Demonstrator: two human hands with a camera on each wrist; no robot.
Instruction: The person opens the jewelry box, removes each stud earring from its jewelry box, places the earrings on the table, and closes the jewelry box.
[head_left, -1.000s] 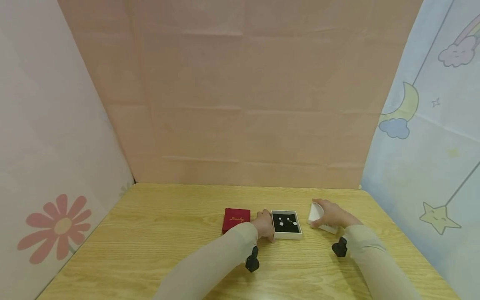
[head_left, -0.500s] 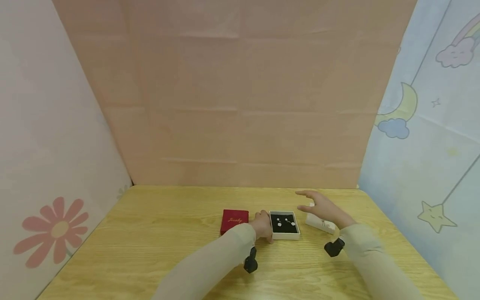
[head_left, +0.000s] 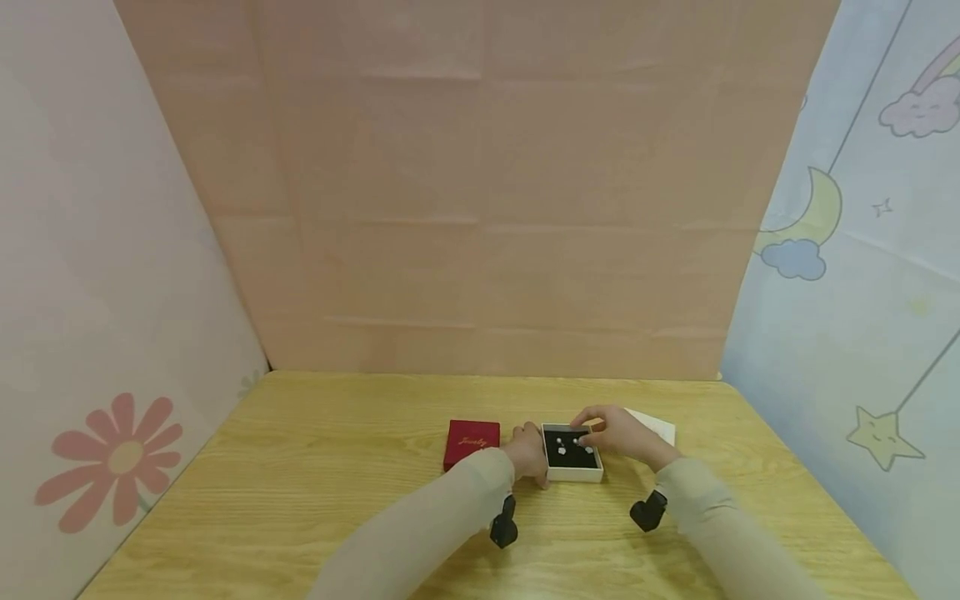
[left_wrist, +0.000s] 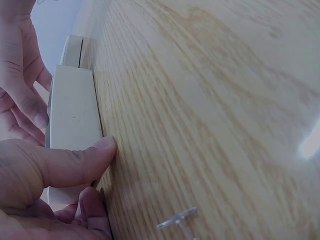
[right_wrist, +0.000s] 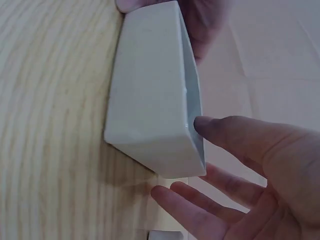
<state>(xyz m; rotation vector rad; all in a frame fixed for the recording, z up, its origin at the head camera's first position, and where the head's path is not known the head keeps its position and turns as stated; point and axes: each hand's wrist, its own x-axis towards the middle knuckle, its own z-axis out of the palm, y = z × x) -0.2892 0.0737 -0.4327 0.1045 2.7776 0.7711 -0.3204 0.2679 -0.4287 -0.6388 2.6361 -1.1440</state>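
Note:
A small white box [head_left: 573, 476] with a black insert stands lidless on the wooden table. On the insert lie two earrings, the left earring [head_left: 562, 451] and the right earring [head_left: 588, 450], each with white, pearl-like parts. My left hand [head_left: 527, 454] holds the box's left end, its thumb [left_wrist: 80, 162] against the side wall in the left wrist view. From the right, my right hand [head_left: 624, 434] reaches over the box with fingers spread. In the right wrist view its thumb [right_wrist: 225, 131] is at the inner rim; the insert and earrings are hidden there.
A red box [head_left: 471, 442] with gold "Jewelry" lettering sits left of my left hand. Behind my right hand, a white lid [head_left: 654, 424] lies partly covered. A beige backdrop [head_left: 480, 208] rises at the table's far edge, with patterned panels at both sides.
My right hand has let go of the white lid, lifted off it and moved left over the box. The left hand keeps its hold.

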